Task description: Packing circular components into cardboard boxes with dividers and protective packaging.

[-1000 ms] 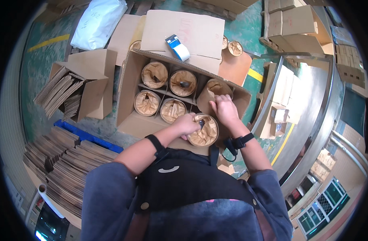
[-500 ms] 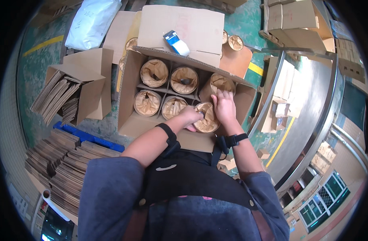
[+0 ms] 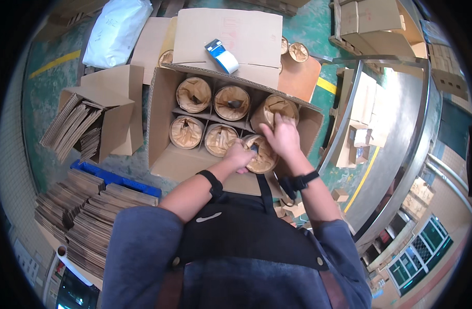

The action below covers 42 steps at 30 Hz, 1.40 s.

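An open cardboard carton [image 3: 231, 181] stands before me, split by thin dividers and holding several round tubs lined with crinkled brown paper. My left hand [image 3: 238, 155] is closed on the rim of the near right tub [image 3: 263, 158], with its thumb side at the paper. Something small and dark shows beside those fingers; I cannot make out what it is. Curled over the near rim of the far right tub [image 3: 269, 109] is my right hand [image 3: 283, 138], fingertips against the paper inside. This tub tilts and stands higher than the far middle tub [image 3: 232, 103].
On the carton's far flap [image 3: 195, 38] rests a blue-and-white packet [image 3: 223, 56]. Stacked flat cardboard [image 3: 110, 216] lies at lower left, below a box of cardboard sheets [image 3: 110, 105]. A white sack [image 3: 115, 33] is far left; a metal frame [image 3: 344, 110] stands at right.
My right fingers have curled further into the far right tub's mouth. The left hand keeps its hold on the near right tub. The whole view has shifted slightly.
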Motion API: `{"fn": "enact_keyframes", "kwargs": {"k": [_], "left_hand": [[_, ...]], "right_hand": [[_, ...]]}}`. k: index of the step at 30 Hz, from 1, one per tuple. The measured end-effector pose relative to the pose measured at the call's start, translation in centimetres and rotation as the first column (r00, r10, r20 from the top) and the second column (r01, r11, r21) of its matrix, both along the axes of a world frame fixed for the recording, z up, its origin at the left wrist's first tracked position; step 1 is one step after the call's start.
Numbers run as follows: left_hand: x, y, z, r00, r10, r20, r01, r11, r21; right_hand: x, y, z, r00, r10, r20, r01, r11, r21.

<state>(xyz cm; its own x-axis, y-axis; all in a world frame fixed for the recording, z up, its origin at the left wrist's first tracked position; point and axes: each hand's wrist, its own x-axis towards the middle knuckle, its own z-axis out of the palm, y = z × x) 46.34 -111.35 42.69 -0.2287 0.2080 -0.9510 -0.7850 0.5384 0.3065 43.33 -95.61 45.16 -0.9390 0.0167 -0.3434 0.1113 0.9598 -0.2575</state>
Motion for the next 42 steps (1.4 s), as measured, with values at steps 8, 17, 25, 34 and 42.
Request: {"fn": "enact_keyframes", "kwargs": {"k": [8, 17, 25, 34, 42], "left_hand": [[-0.1, 0.6, -0.6, 0.999, 0.004, -0.042, -0.006, 0.999, -0.054], [-0.7, 0.0, -0.2, 0.996, 0.031, -0.081, -0.034, 0.999, -0.034], [-0.3, 2.1, -2.1, 0.992, -0.022, -0.121, 0.018, 0.999, -0.032], [-0.8, -1.3, -1.8, 0.845, -0.36, -0.396, 0.423, 0.902, 0.083], [-8.4, -20.9, 5.3, 0.596, -0.406, -0.693, -0.023, 0.854, -0.52]], "right_hand": [[1.7, -0.8, -0.4, 0.987, -0.162, -0.024, 0.163, 0.985, 0.053], [0.9, -0.9, -2.1, 0.969, -0.181, -0.166, 0.19, 0.981, 0.041], [0.7, 2.5, -1.4, 0.949, -0.28, 0.143, 0.313, 0.876, -0.367], [6.7, 3.6, 6.9, 0.753, -0.639, -0.154, 0.475, 0.691, -0.544], [10.1, 5.8, 3.1, 0.738, -0.535, 0.412, 0.622, 0.776, -0.106]]}}
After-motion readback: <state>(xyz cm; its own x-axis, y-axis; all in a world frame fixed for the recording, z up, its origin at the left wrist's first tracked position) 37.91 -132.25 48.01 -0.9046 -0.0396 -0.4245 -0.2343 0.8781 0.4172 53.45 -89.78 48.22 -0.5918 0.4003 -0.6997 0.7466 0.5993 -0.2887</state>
